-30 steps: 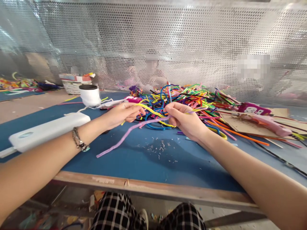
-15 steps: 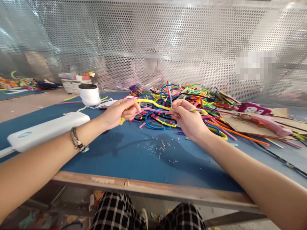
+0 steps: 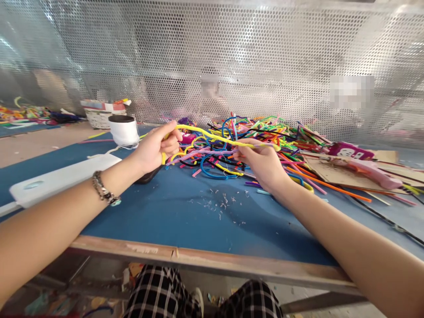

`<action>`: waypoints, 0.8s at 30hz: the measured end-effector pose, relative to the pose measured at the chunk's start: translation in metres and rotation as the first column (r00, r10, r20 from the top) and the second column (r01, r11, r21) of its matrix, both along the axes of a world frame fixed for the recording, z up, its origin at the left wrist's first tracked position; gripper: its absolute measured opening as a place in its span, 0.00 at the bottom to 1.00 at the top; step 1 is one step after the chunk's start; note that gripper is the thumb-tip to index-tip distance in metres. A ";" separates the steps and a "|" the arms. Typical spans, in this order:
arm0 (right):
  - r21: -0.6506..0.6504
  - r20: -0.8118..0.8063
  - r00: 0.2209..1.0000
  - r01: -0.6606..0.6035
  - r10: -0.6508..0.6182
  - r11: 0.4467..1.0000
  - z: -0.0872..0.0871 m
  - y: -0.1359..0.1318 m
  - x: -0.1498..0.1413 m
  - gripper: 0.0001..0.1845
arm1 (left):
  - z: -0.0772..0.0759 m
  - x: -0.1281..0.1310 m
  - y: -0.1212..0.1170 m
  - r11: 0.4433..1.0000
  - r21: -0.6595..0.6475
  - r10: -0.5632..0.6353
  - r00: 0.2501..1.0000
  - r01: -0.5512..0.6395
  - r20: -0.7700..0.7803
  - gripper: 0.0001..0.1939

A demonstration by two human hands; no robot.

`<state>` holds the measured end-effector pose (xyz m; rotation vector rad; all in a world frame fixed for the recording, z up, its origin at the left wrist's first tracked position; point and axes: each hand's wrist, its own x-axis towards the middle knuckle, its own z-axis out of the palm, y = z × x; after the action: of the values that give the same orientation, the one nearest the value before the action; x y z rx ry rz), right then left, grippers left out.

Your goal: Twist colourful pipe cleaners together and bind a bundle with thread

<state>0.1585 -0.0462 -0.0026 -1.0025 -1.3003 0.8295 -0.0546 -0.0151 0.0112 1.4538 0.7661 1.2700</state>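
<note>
A yellow cord [image 3: 208,134] stretches between my two hands above the blue tabletop. My left hand [image 3: 155,148] is closed around its left part, with the index finger lying along the cord. Thumb and fingers of my right hand [image 3: 260,160] pinch together on the cord, and a short yellow end pokes out past them. Below the yellow cord a lilac cord [image 3: 203,152] reaches my right fingertips; whether they grip it too, I cannot tell. Behind both hands lies a tangled pile of coloured cords [image 3: 261,128].
A thread spool [image 3: 123,132] and a long white device [image 3: 66,179] stand left. A dark flat object [image 3: 149,176] lies under my left wrist. At right, a pink-handled tool [image 3: 374,171] rests near cardboard [image 3: 326,172]. Perforated metal [image 3: 251,57] closes the back; the wooden edge [image 3: 218,257] is in front.
My left hand has drawn slightly left and up, and the yellow cord between the hands runs longer and higher. My right hand has shifted slightly, staying pinched.
</note>
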 end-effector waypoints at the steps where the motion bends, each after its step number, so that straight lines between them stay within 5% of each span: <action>1: 0.020 -0.074 0.997 -0.007 0.008 1.000 0.001 -0.001 -0.001 0.04 | -0.002 0.001 0.001 1.000 -0.013 -0.002 1.000 0.002 -0.012 0.20; 11: 0.106 -0.301 0.951 -0.037 0.068 0.994 0.007 -0.005 -0.002 0.07 | -0.015 0.004 0.008 0.995 -0.098 -0.062 0.912 0.024 -0.405 0.17; 17: 0.175 -0.172 0.982 -0.048 0.079 0.983 0.004 -0.004 0.001 0.07 | -0.020 0.002 0.007 0.953 -0.042 -0.239 0.661 0.299 -0.711 0.10; 20: 0.163 -0.086 0.993 -0.068 0.083 0.984 0.001 -0.005 -0.003 0.06 | -0.023 0.007 0.003 0.948 -0.033 -0.250 0.681 0.315 -0.689 0.13; 24: 0.086 0.017 0.995 -0.095 0.094 0.992 -0.003 -0.006 -0.008 0.04 | -0.025 0.013 -0.003 0.942 0.010 -0.280 0.803 0.335 -0.526 0.26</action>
<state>0.1507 -0.0526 -0.0058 -0.8845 -1.3923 0.8321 -0.0418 -0.0182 -0.0133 1.9549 0.7744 0.6709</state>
